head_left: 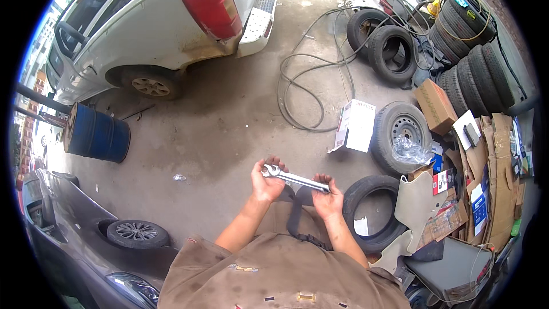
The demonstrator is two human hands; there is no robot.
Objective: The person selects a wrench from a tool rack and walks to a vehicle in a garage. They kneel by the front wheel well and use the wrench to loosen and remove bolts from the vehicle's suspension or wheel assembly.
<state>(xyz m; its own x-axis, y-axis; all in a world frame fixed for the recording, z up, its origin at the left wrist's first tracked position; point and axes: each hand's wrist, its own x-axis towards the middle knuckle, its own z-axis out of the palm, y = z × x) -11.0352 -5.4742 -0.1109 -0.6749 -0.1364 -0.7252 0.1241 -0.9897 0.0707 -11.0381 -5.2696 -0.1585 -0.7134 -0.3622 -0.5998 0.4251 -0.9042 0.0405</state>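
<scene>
A silver open-end wrench (pixel 297 179) lies across both my hands in front of my body. My left hand (pixel 265 182) is palm up and holds the forked end, its fingertips showing beyond the tool. The other end rests in my right hand (pixel 329 199), with the fingers curled about it. The steel looks doubled in places, so I cannot tell whether a second wrench lies alongside. A dark strap (pixel 295 213) hangs below the wrench, over my brown clothing (pixel 274 269).
To my right are a loose tyre (pixel 357 212), a wheel with a steel rim (pixel 384 143), a white box (pixel 355 126) and cardboard (pixel 500 183). A hose (pixel 291 80) coils ahead. A white pickup (pixel 154 28), blue drum (pixel 100 133) and dark car (pixel 80 234) stand left.
</scene>
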